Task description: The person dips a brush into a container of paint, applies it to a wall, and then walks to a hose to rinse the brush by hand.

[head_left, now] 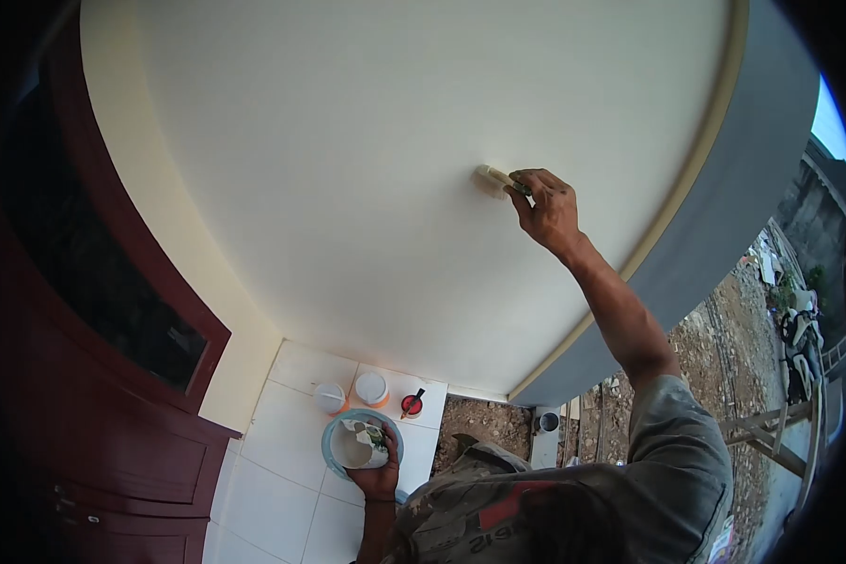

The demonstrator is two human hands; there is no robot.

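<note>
Lettering point(489, 542) on the shirt point(677, 461) is inverted and unclear; green print point(378, 441) on a white container point(352, 450) cannot be read. The right arm point(620, 305) reaches forward, the right hand point(549, 209) clasping a brush point(496, 176) at the white wall point(348, 207); the lowered left hand point(381, 477) grasps the container above a blue tub point(330, 437)

Brush point(494, 176) in right hand point(549, 211), container point(352, 448) in left hand point(379, 479)

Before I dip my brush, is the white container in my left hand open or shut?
Open: the white container shows its inside through an uncovered mouth.
</note>
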